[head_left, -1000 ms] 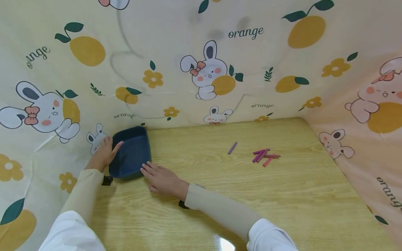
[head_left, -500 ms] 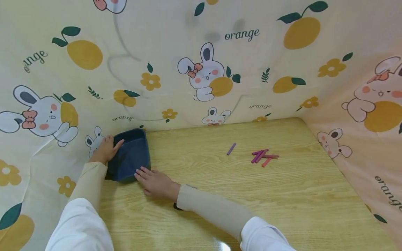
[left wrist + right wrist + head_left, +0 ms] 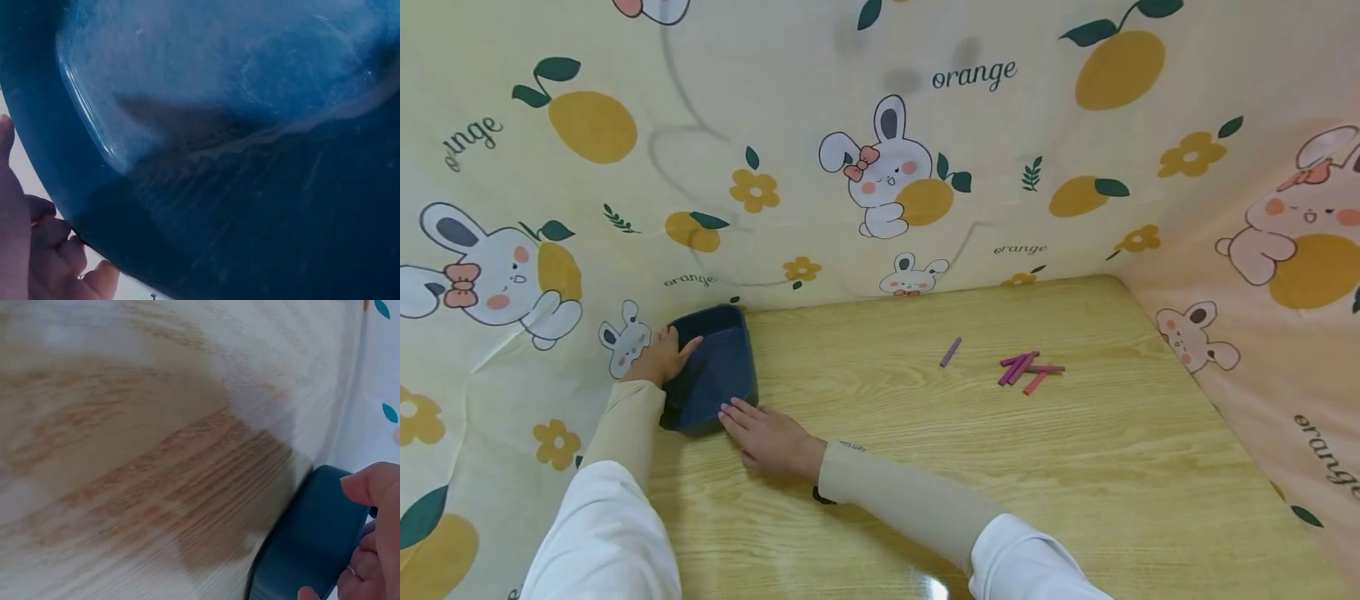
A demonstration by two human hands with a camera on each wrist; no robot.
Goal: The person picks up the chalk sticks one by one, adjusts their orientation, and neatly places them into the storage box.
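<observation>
A dark blue, square-cornered open box (image 3: 718, 358) stands at the back left of the wooden table. My left hand (image 3: 658, 357) lies against its left wall, thumb spread out over the rim. In the left wrist view several fingertips (image 3: 103, 278) touch the outer edge of the box, and its visible inside holds nothing. My right hand (image 3: 772, 439) rests against the near right corner, fingers mostly straight. The right wrist view shows the thumb tip (image 3: 353, 487) at the box's outer side.
Several purple and reddish sticks (image 3: 1019, 368), like chalk or crayons, lie in a loose pile on the table (image 3: 1075, 467). A single lilac stick (image 3: 951, 352) lies to their left. A printed cloth (image 3: 805, 125) lines the back and sides.
The box has turned slightly and shifted a little, mostly in the first half second. My right hand has slid left along its near corner. The sticks stay where they were.
</observation>
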